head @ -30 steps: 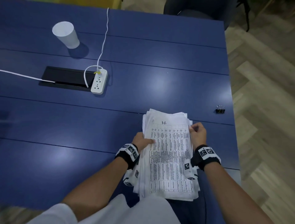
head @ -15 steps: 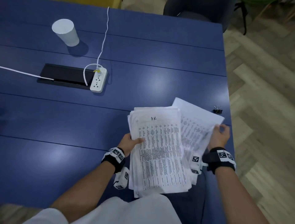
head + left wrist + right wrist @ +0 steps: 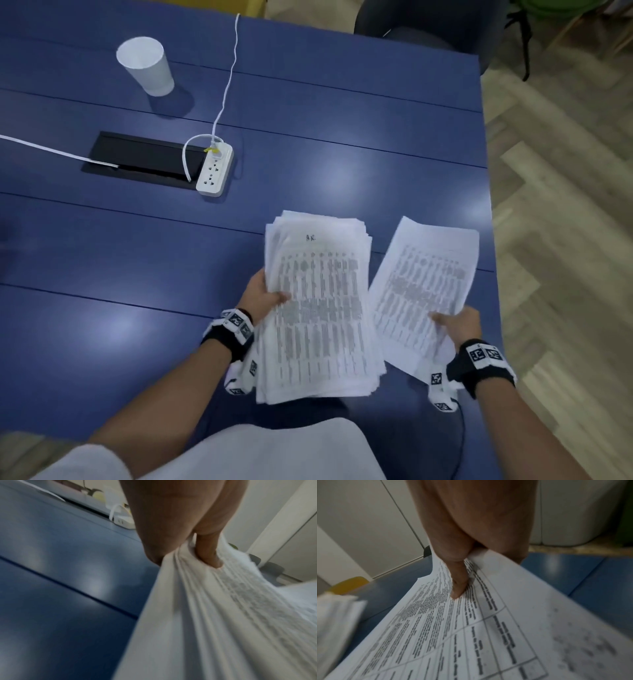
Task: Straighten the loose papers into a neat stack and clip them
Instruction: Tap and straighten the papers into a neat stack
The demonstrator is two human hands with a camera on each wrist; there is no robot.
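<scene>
Over the blue bench's [image 3: 342, 171] near right corner, the left hand [image 3: 262, 294] grips a thick, ragged-edged stack of printed papers [image 3: 318, 308], thumb on top. The right hand [image 3: 457, 323] pinches a thin, flat loose sheet [image 3: 424, 284] just beside the stack. A second ago both hands held one bundle; now the sheet is drawn clear to the right.

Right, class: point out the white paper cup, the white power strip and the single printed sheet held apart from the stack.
white paper cup [image 3: 145, 65]: head view, its side wall.
white power strip [image 3: 215, 169]: head view, its socket face.
single printed sheet [image 3: 424, 284]: head view, its printed middle.
</scene>
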